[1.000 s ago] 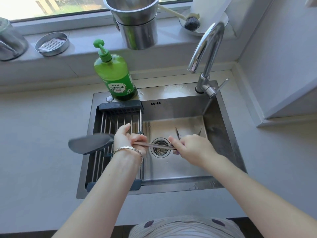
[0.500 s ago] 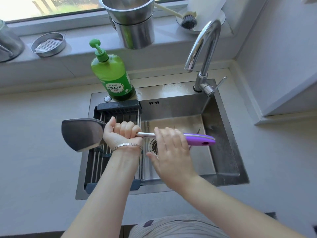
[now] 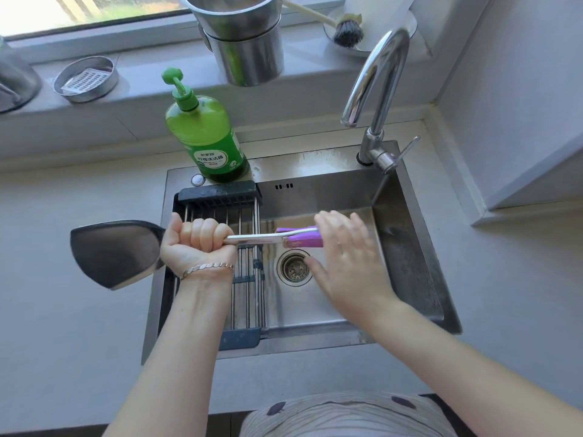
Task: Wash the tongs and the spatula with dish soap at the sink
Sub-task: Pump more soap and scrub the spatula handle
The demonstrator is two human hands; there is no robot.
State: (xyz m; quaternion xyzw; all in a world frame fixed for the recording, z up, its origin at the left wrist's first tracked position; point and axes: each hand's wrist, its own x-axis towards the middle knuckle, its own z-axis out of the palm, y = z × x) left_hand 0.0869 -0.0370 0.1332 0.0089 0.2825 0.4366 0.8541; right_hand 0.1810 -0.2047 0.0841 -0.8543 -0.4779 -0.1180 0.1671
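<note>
Left hand gripped spatula shaft in a fist, blade overhung sink left rim; right hand lay flat, fingers straight, on purple handle over open basin

A: What is the light like?
B: Daylight comes through the window along the top edge; outside looks bright and washed out, with a hint of green.
A: And below it?
B: A grey windowsill runs from the left edge to the right-hand wall. On it stand two stacked steel pails, a shallow round tin with a perforated insert further left, and a brush lying on a dish to the right.
A: The worktop?
B: A pale grey countertop, matte, meeting the sill's front at a light seam.
A: The right side?
B: That wall is plain grey, with a boxed ledge jutting out low down over the counter.
</note>
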